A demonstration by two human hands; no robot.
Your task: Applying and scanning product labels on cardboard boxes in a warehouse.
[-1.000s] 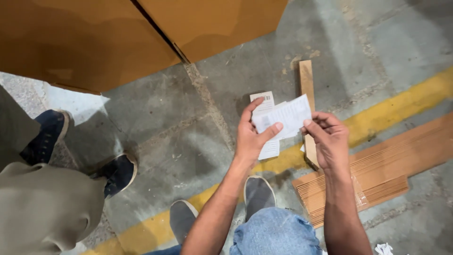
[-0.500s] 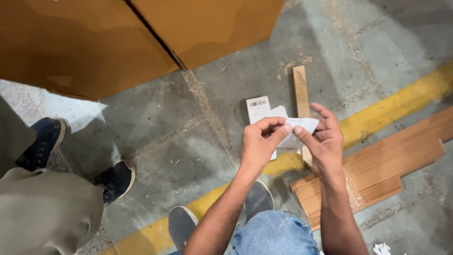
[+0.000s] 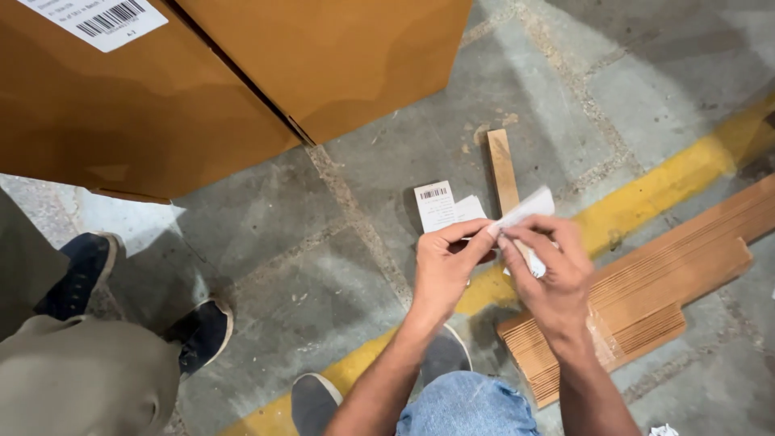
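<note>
**Paper slip pinched over the yellow line**

Concrete floor [image 3: 266, 218], yellow line [image 3: 646, 190] crossing it. Left hand [image 3: 442, 270] and right hand [image 3: 547, 270] both pinch a white paper slip [image 3: 523, 208] just above the line (fingertips pressed together on it). Label [image 3: 433, 206] and wood strip [image 3: 502, 169] lie beyond the line; cardboard stack [image 3: 646, 295] on the near side.

A: Hands?
B: My left hand [image 3: 442, 270] and right hand [image 3: 550, 270] meet in front of me, forearms angled inward.
A: Fingers?
B: My fingers [image 3: 517, 240] pinched together, thumbs nearly touching, wrists bent down.
</note>
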